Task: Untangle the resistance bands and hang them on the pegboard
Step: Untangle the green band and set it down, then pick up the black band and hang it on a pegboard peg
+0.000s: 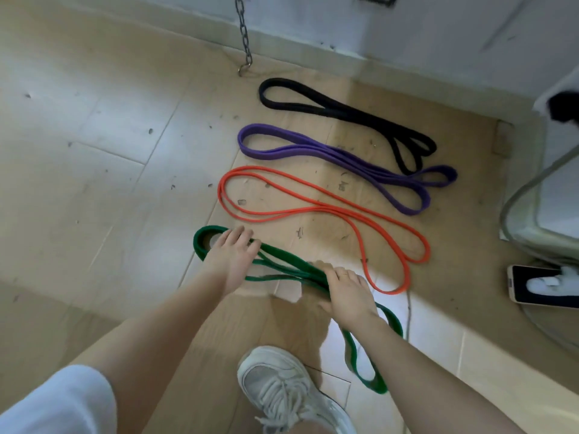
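1. A white sneaker (283,389) sits nearest the camera at 6 o'clock, with a bare knee and a pale shorts hem (53,402) at 7 o'clock.
2. The green band (282,261) lies on the floor (94,151) just past the shoe, running from a loop at 9 o'clock of centre down to a loop at 5 o'clock.
3. The left hand (233,256) rests on the green band's upper loop, its fingers (241,238) straight and slightly spread, pressing down.
4. The right hand (347,296) lies over the band's middle, where the strands bunch; its fingers (340,275) curl over them, though I cannot tell whether they close round them.
5. Beyond, toward 12 o'clock, lie three more bands, side by side and apart: the orange band (316,209), the purple band (329,155), then the black band (344,114).
6. A metal chain (243,32) hangs at 12 o'clock, its ring near the floor.
7. A phone (539,288) lies at 3 o'clock.
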`<state>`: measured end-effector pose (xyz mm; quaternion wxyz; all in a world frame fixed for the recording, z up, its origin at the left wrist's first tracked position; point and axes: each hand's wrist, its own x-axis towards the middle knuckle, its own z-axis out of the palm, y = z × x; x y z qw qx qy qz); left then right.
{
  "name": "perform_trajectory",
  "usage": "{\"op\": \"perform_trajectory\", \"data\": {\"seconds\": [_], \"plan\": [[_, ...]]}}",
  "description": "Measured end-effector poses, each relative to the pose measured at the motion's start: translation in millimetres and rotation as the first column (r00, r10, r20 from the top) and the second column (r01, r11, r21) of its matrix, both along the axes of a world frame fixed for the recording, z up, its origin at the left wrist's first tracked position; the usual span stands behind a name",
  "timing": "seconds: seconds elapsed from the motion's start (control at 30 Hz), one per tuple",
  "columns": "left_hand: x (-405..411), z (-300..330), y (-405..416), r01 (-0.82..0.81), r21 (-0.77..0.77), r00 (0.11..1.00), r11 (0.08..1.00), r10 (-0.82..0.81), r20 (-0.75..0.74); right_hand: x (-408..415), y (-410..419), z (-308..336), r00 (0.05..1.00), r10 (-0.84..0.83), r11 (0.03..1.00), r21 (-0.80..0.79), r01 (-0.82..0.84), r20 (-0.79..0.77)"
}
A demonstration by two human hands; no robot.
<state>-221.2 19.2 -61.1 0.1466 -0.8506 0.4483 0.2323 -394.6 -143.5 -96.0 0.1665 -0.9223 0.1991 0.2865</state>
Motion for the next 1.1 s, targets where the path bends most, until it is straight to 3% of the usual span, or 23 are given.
{"op": "perform_trajectory", "data": {"seconds": [0.33, 0.47, 0.63, 0.77, 0.83, 0.97, 1.1], "plan": [[19.8, 108.3, -33.3, -0.249, -0.111, 0.962, 0.962, 0.259, 0.085, 41.1, -46.5, 97.3, 0.975, -0.026, 0.997, 0.082, 0.008, 0.223], [45.5, 85.6, -55.9, -0.367, -0.205, 0.927, 0.907, 0.376, 0.007, 107.3, -71.6, 86.0, 0.954, -0.025, 0.999, 0.038, 0.014, 0.298], [128.3, 29.2, -87.2, -0.445, -0.269, 0.895, 0.854, 0.439, -0.083, 219.6, -93.0, 44.9, 0.911, -0.172, 0.985, 0.08, 0.152, 0.374], [198.5, -5.0, -108.0, -0.561, -0.407, 0.82, 0.721, 0.549, -0.158, 302.6, -96.9, 8.2, 0.893, -0.189, 0.982, 0.053, 0.183, 0.409], [223.8, -15.5, -111.6, -0.589, -0.455, 0.8, 0.668, 0.563, -0.208, 338.5, -98.6, -8.0, 0.898, -0.163, 0.986, 0.036, 0.163, 0.409], [274.3, -37.0, -113.8, -0.564, -0.482, 0.822, 0.671, 0.509, -0.254, 399.1, -107.3, -40.3, 0.913, -0.118, 0.978, -0.113, 0.175, 0.39], [312.6, -37.9, -113.6, -0.62, -0.524, 0.781, 0.584, 0.527, -0.335, 431.6, -111.8, -62.7, 0.962, -0.083, 0.961, -0.234, 0.146, 0.26]]}}
